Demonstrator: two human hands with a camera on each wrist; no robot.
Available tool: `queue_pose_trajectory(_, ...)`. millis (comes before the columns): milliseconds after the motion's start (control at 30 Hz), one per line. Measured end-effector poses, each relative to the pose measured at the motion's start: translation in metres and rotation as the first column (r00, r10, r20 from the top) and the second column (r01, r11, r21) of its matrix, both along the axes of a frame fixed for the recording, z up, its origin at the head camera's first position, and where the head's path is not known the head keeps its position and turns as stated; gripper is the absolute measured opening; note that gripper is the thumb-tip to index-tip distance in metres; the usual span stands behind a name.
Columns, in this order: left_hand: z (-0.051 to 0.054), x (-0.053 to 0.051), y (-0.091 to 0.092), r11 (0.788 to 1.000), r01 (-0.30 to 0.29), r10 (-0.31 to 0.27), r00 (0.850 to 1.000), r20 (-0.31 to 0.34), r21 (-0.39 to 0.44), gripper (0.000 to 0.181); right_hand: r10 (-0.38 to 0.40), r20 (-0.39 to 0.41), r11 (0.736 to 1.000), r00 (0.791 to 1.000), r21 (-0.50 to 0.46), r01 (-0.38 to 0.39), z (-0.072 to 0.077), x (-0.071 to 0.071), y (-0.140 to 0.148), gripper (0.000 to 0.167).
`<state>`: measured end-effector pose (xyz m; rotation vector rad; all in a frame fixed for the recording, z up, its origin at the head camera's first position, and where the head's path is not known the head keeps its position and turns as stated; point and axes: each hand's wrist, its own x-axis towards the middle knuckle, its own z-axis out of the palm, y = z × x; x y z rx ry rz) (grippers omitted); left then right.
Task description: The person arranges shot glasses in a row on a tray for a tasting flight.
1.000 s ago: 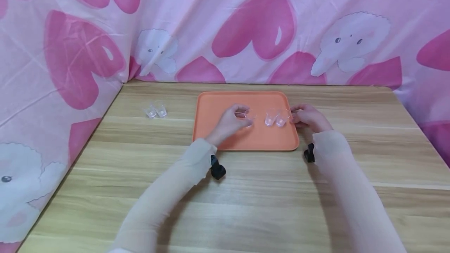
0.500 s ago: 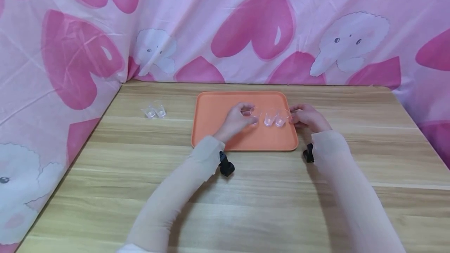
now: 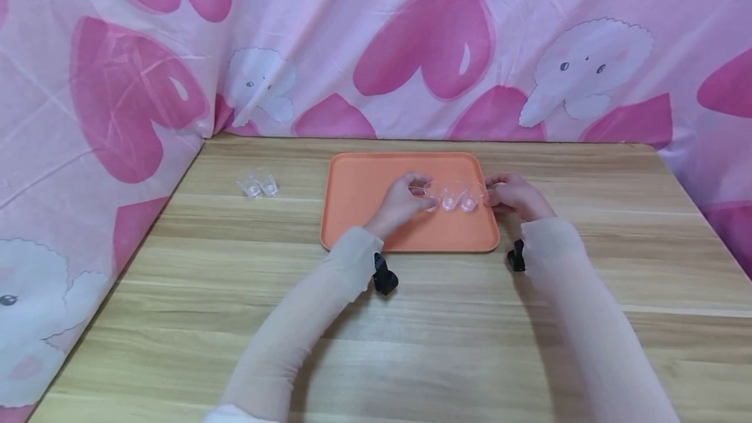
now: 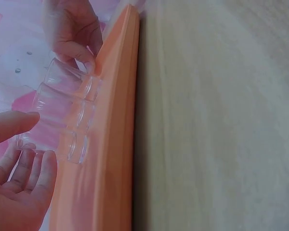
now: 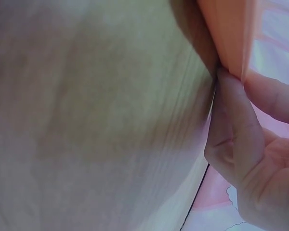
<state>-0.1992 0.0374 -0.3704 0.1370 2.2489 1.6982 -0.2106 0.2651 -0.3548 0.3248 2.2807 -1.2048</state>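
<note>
Cups near right tray edge, hands flanking, room leftward

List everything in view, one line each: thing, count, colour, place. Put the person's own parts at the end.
Table: 1, tan wood grain, beneath the rest
Tray: 1, orange, on the table toward its far edge
Tray cups: 3, clear, in a row on the tray's right half
Side cups: 2, clear, on the table left of the tray
Cloth: count unclear, pink with hearts and white animals, behind and left of the table
Wrist devices: 2, black, one at each cuff
Sleeves: 2, pale, on both arms
Left hand: 1, fingers around the leftmost tray cup
Right hand: 1, fingers at the tray's right edge
</note>
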Motion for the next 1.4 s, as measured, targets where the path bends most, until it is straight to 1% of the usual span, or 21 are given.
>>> queue_pose_trajectory(133, 0.000, 0.000, 0.002, 1.000, 0.010, -0.010, 1.000, 0.005, 0.021, 0.047, -0.006, 0.001, 1.000, 1.000, -0.001, 0.006, 0.000, 0.000, 0.000, 0.057)
queue_pose_trajectory(267, -0.002, -0.001, 0.003, 1.000, 0.013, -0.013, 1.000, 0.012, 0.023, 0.046, -0.010, 0.013, 1.000, 1.000, -0.002, 0.010, 0.001, 0.001, 0.000, 0.057)
queue_pose_trajectory(500, -0.003, -0.001, 0.004, 0.999, 0.020, -0.020, 1.000, 0.000, 0.031, 0.046, -0.018, 0.018, 1.000, 1.000, -0.008, 0.019, 0.000, 0.001, 0.002, 0.058)
queue_pose_trajectory(567, -0.003, -0.001, 0.004, 0.999, 0.032, -0.032, 0.999, -0.006, 0.037, 0.048, -0.013, 0.011, 1.000, 1.000, -0.011, 0.013, 0.000, 0.002, 0.002, 0.058)
queue_pose_trajectory(667, -0.003, -0.001, 0.001, 0.997, 0.067, -0.066, 0.997, -0.026, 0.042, 0.052, -0.003, -0.004, 1.000, 1.000, -0.012, 0.003, 0.000, 0.003, 0.002, 0.057)
queue_pose_trajectory(767, -0.002, -0.002, -0.004, 0.995, 0.095, -0.095, 0.995, -0.033, 0.026, 0.056, 0.007, -0.018, 1.000, 1.000, -0.010, -0.007, 0.000, 0.003, 0.002, 0.056)
queue_pose_trajectory(867, 0.000, -0.003, -0.011, 0.994, 0.108, -0.107, 0.994, -0.031, 0.013, 0.057, 0.016, -0.027, 1.000, 1.000, -0.006, -0.016, 0.000, 0.003, 0.002, 0.055)
queue_pose_trajectory(1000, 0.003, -0.008, -0.026, 0.994, 0.105, -0.104, 0.994, -0.034, 0.018, 0.056, 0.019, -0.034, 1.000, 0.999, -0.012, -0.020, 0.000, 0.003, 0.002, 0.055)
queue_pose_trajectory(1167, 0.009, -0.011, -0.049, 0.997, 0.080, -0.080, 0.996, -0.046, 0.002, 0.055, 0.020, -0.026, 1.000, 0.999, -0.010, -0.020, 0.000, 0.002, 0.004, 0.056)
queue_pose_trajectory(1233, 0.013, -0.012, -0.060, 0.998, 0.068, -0.069, 0.996, -0.052, -0.017, 0.054, 0.017, -0.028, 1.000, 0.999, -0.017, -0.018, 0.000, 0.002, 0.004, 0.056)
queue_pose_trajectory(1367, 0.019, -0.012, -0.083, 0.999, 0.045, -0.046, 0.996, -0.081, -0.012, 0.053, 0.017, -0.030, 1.000, 0.999, -0.024, -0.017, 0.000, 0.001, 0.005, 0.055)
queue_pose_trajectory(1400, 0.021, -0.011, -0.089, 0.999, 0.032, -0.033, 0.996, -0.087, -0.011, 0.052, 0.020, -0.031, 1.000, 0.999, -0.022, -0.021, 0.000, 0.001, 0.005, 0.055)
